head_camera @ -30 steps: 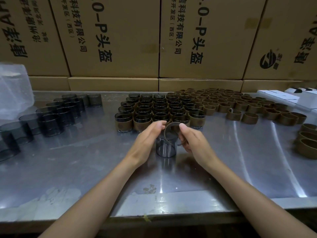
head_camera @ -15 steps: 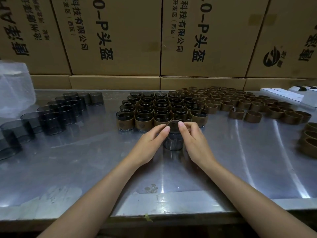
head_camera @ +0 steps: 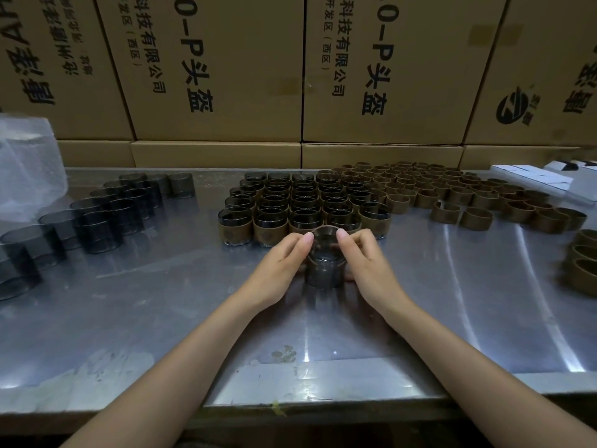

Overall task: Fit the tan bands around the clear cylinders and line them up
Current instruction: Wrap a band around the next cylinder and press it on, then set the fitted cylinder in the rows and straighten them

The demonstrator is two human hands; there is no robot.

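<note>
At the centre of the shiny steel worktop (head_camera: 135, 305) we see a smoky clear plastic cylinder (head_camera: 324, 270) standing upright, just in front of the block of finished pieces. A tan band (head_camera: 310, 260) shows at its left side, partly hidden behind the fingers; we cannot tell how far down it sits. Our left hand (head_camera: 280, 270) cups the cylinder from the left, fingers curled against its wall, one fingertip at the top rim. Our right hand (head_camera: 368, 266) mirrors it from the right, fingers curled round the far side, a fingertip also on the rim. Both hands hold the piece between them.

Just behind stands the block of banded cylinders (head_camera: 303, 202), packed in close rows, each with a tan band round its lower half; a round emblem on the front bands is too small to read. To the right lie the loose tan bands (head_camera: 452, 192), spread widely, with more at the right edge. To the left stand the bare smoky cylinders (head_camera: 106, 211), grouped in a slanting cluster, with a crumpled clear plastic bag (head_camera: 29, 166) behind them. White flat boxes (head_camera: 546, 181) sit at the far right.

Along the back rise brown cardboard cartons (head_camera: 226, 76) printed in black, reading sideways: "科技有限公司", "(西区)", "-O-P头盔", plus a round logo on the right carton.
</note>
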